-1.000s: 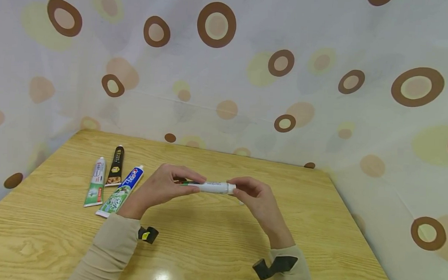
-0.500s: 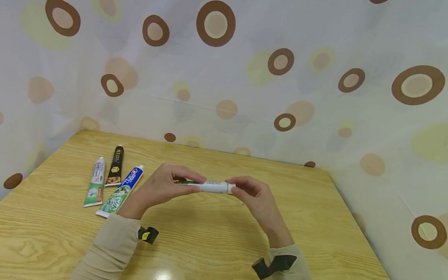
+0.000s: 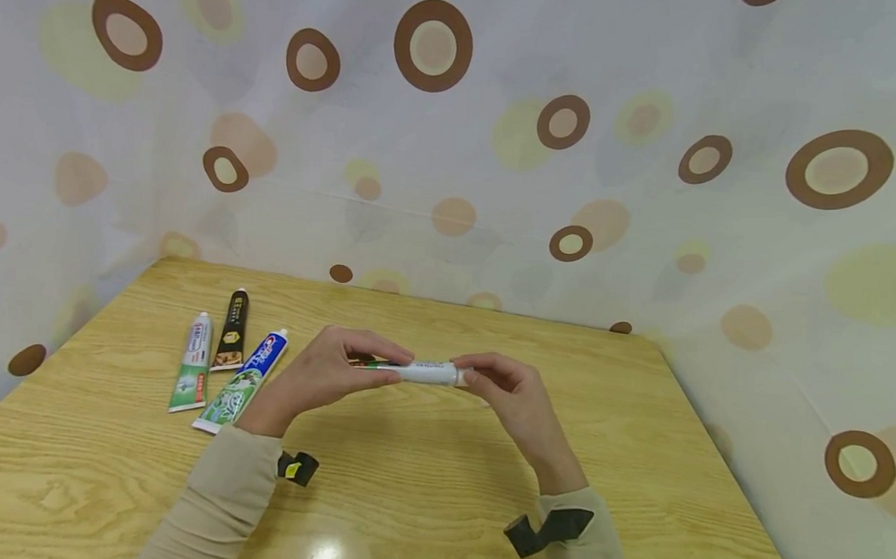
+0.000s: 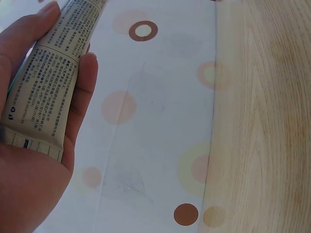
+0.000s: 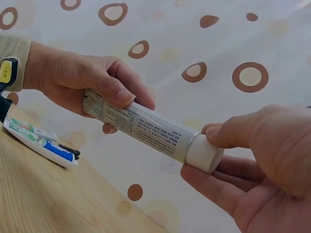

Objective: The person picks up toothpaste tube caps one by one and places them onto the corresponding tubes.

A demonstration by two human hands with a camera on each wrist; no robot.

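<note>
A white toothpaste tube (image 3: 427,373) is held level above the table between both hands. The left hand (image 3: 330,369) grips its flat end, thumb on one side and fingers on the other. At the other end the right hand (image 3: 513,403) pinches the white cap with thumb and fingertips. Small print covers the side of the tube (image 5: 146,127) seen in the right wrist view, where the cap (image 5: 203,153) sits on the tube's end. In the left wrist view the crimped end of the tube (image 4: 46,82) lies against the palm.
Three more tubes lie at the table's left: a white and green one (image 3: 191,364), a black one (image 3: 232,330) and a blue and green one (image 3: 242,383). A small white thing, partly hidden, lies behind the right hand. A patterned curtain (image 3: 454,146) borders the wooden table (image 3: 408,495).
Both hands stay in nearly the same place. The tube has turned slightly about its length, and the right fingers now cover more of the cap.
</note>
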